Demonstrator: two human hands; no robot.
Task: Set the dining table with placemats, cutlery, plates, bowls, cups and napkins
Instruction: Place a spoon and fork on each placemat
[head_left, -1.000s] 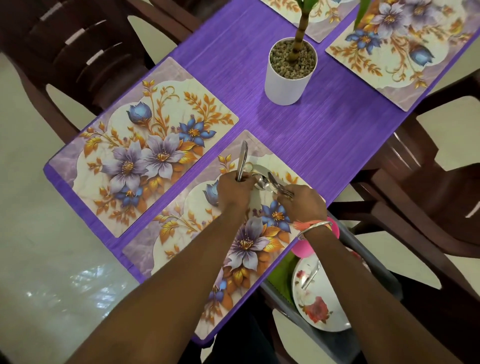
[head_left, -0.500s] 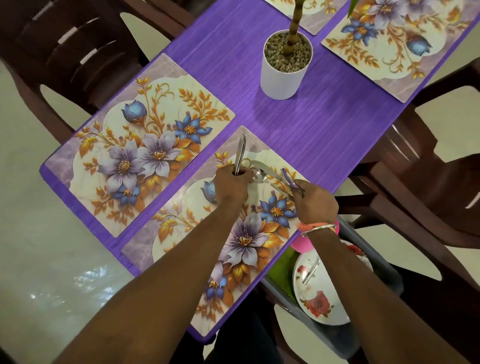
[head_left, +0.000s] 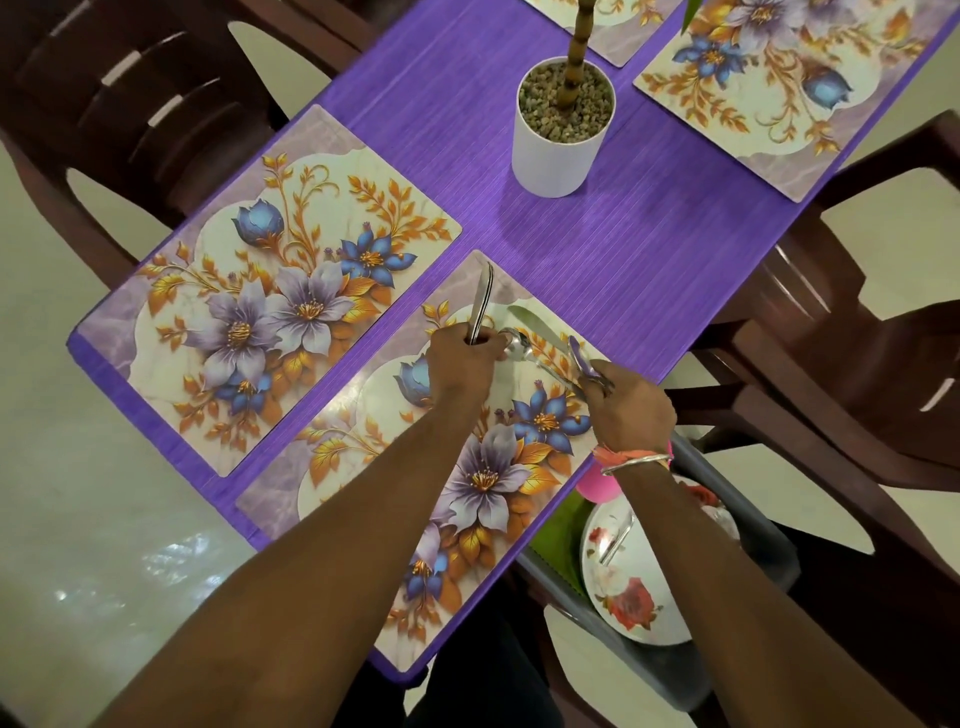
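The left hand (head_left: 462, 364), stretched forward, grips thin silver cutlery handles (head_left: 480, 305); the right hand (head_left: 631, 410) beside it pinches other shiny silver cutlery (head_left: 535, 358).

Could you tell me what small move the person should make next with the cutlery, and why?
Probably lay the knife and spoon down from the right hand onto the near placemat. Both slant low over it with their tips close to its surface, while the left hand holds the other cutlery upright, apparently in reserve.

Dark brown chairs (head_left: 130, 78), glossy pale floor (head_left: 78, 545)
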